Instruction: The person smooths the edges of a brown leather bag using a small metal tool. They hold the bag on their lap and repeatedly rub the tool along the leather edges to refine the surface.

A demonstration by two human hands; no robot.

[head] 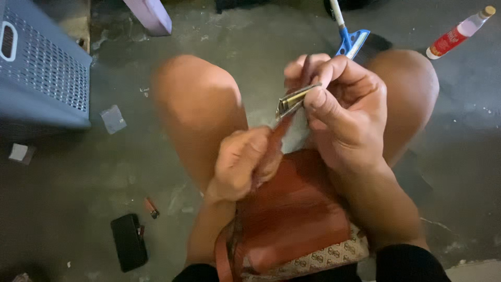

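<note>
Bare concrete floor (271, 47), stained and dusty, fills the background; person seated, both knees centre frame.

Reddish-brown leather bag (292, 209) lies in the lap, lower centre, with a patterned fabric panel along its bottom edge. Left hand (240, 164), centre frame, fingers curled shut around the bag's strap (275, 138), pulling it upward. Right hand (344, 112), centre right, wrist bent inward, thumb and forefinger pinching a small metal clip (295, 99) at the strap's top end.

Judgement: step in hand looks like working the clip on the strap end. Next move likely needs steady strap tension and fine fingertip pressure.

Surroundings: grey perforated plastic crate (42, 68) upper left; black case (129, 242) lower left, small lighter (152, 207) beside it; blue-handled tool (350, 39) top centre; white bottle with red label (459, 32) upper right.
</note>
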